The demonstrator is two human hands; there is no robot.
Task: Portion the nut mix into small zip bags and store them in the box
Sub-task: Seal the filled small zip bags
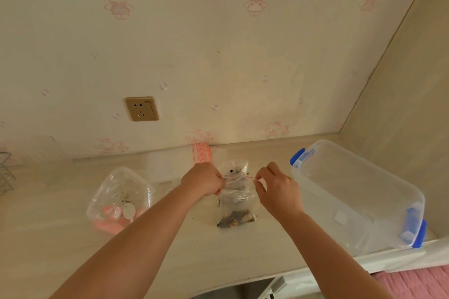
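Zip bag (237, 198) with nut mix in its bottom is held upright mid-bench, its red seal strip pinched at each end by left hand (202, 179) and right hand (277, 192). Clear box (357, 192) with blue latches is set open at the bench's right edge. Large bag (121, 198) with a white scoop (128, 211) is placed left of centre.

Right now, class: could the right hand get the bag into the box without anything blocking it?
Probably yes. The right hand pinches the bag, and the open box stands just beside it, with nothing between them.
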